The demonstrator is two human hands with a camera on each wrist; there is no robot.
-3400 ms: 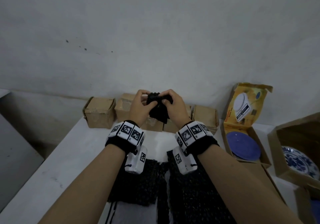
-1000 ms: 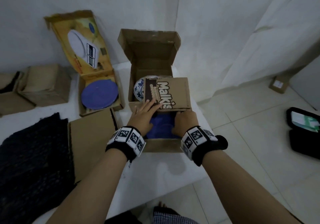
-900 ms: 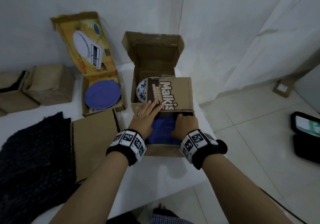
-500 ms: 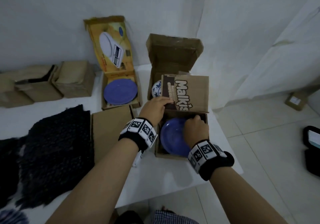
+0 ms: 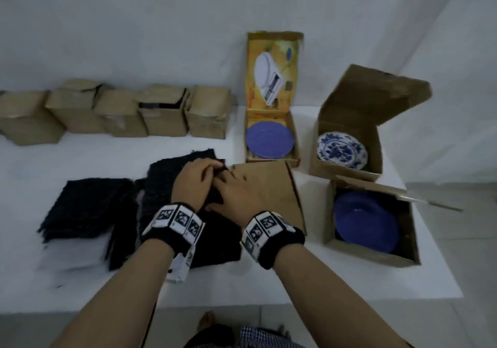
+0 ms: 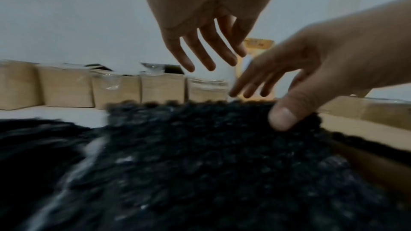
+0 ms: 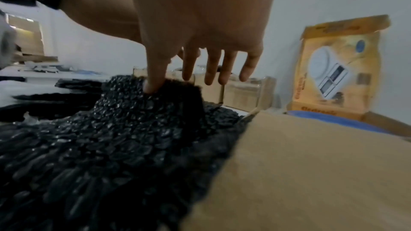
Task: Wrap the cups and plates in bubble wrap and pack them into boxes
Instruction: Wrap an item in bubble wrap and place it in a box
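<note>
Both hands work at the far right corner of the top sheet of black bubble wrap. Right hand: thumb and forefinger pinch that raised corner, which peaks up just under the fingertips; the other three fingers are spread and straight, pointing past the edge without touching it. Left hand: the head view shows the fingers bent over the same corner, touching the right fingertips, but the left wrist view shows four fingers loose and slightly spread above the sheet; whether they grip the wrap cannot be told. Beneath the right palm and to its right lies a flat cardboard flap, its near edge overlapped by the wrap. Left of the left hand, a second stack of black wrap lies flat on the white table. Beyond the fingertips, along the wall, a row of small brown boxes. Right of the fingertips and beyond, an open yellow box holds a plain blue plate; further right an open brown carton holds a blue-and-white patterned plate. Right of the right wrist, a third carton holds a dark blue plate, unwrapped.
</note>
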